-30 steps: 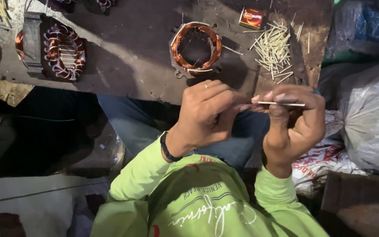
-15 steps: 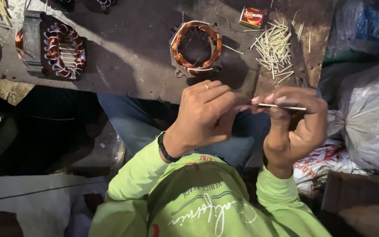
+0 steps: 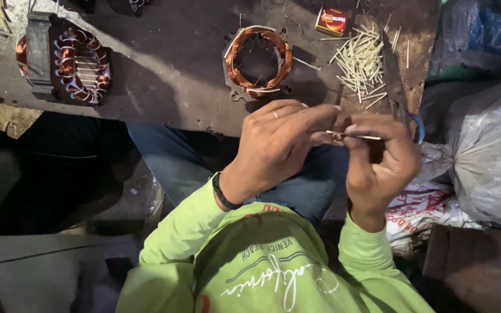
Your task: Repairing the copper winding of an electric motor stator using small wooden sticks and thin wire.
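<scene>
2 hands work together below the bench (image 3: 163,98). Left hand (image 3: 276,148) and right hand (image 3: 381,165) both pinch 1 thin pale stick (image 3: 358,137) between fingertips, at 6 o'clock from the copper-wound stator (image 3: 257,59). 2 stators counted; the second (image 3: 65,61) at 9 o'clock. 1 stick pile (image 3: 363,61), 1 small box (image 3: 331,21). Versus earlier: grip unchanged.

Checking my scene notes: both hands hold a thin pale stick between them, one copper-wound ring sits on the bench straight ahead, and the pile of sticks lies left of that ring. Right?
Not quite. In the head view the pile of sticks lies right of the copper-wound ring, not left. The rest holds: left hand and right hand hold the thin pale stick between them, above the bench.
</scene>
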